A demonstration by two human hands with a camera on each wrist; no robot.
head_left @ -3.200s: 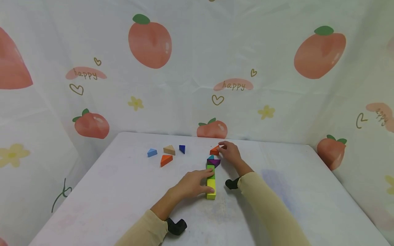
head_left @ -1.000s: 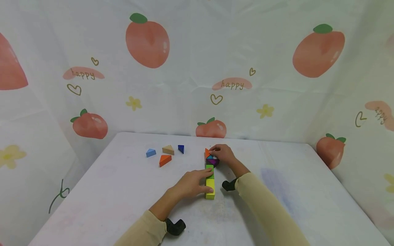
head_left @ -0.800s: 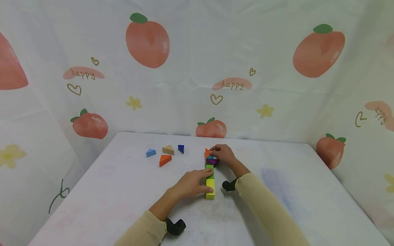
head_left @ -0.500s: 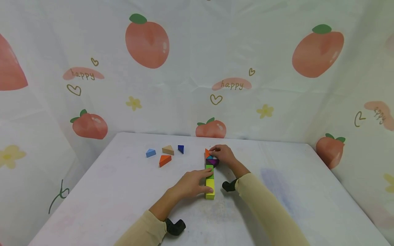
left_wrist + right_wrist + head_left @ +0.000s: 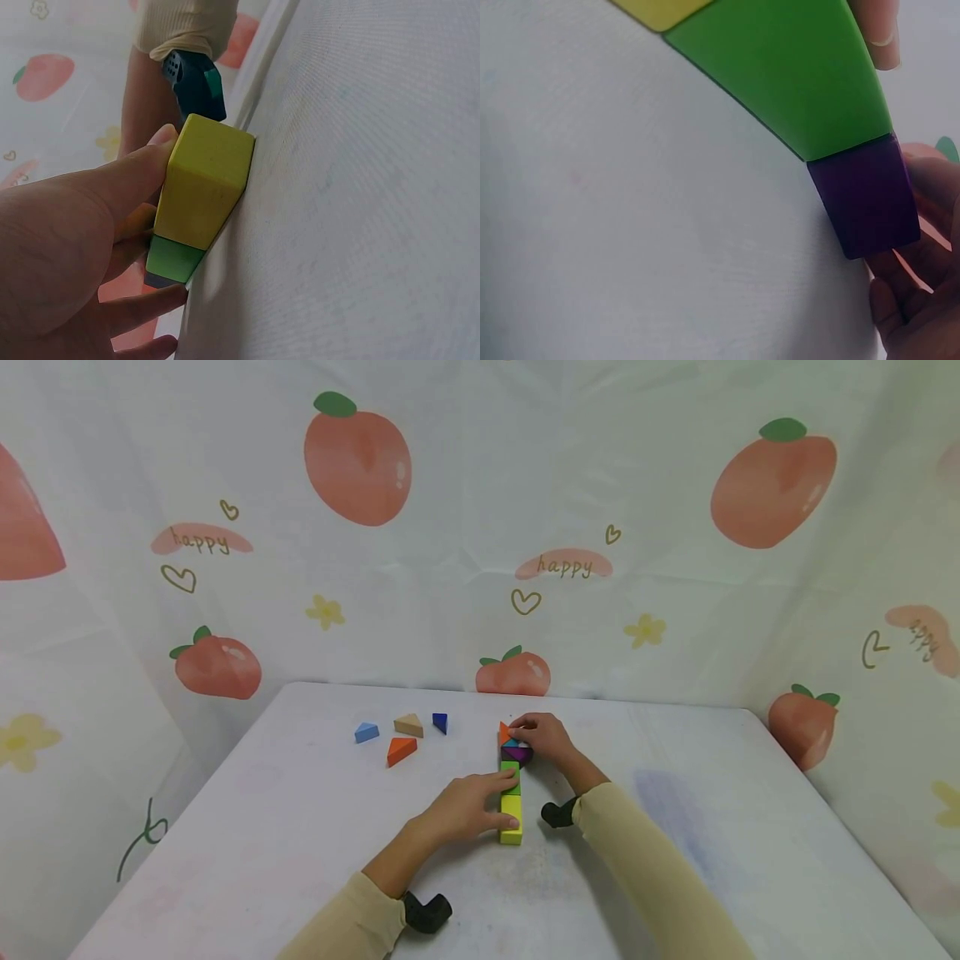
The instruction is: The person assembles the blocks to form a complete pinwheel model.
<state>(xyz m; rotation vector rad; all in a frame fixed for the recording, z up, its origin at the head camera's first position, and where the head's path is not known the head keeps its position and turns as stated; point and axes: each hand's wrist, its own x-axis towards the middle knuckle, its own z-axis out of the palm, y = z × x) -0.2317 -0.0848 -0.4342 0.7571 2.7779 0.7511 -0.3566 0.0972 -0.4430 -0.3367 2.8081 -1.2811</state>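
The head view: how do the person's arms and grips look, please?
The left sleeve and right sleeve are long, plain and beige. The left wrist device and right wrist device are black and curved. The left grip and right grip wear no gloves. No cable shows.

left hand [image 5: 465, 808]: thumb spread | right hand [image 5: 548, 737]: farther forward, fingers bent

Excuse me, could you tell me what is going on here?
A person's left hand rests on a yellow block and a green block at the near end of a row. A purple block comes next, and the right hand is at the far end, its fingers at an orange block; whether they grip it is hard to tell. Off to the left lie a light blue block, a tan block, a dark blue block and another orange block.
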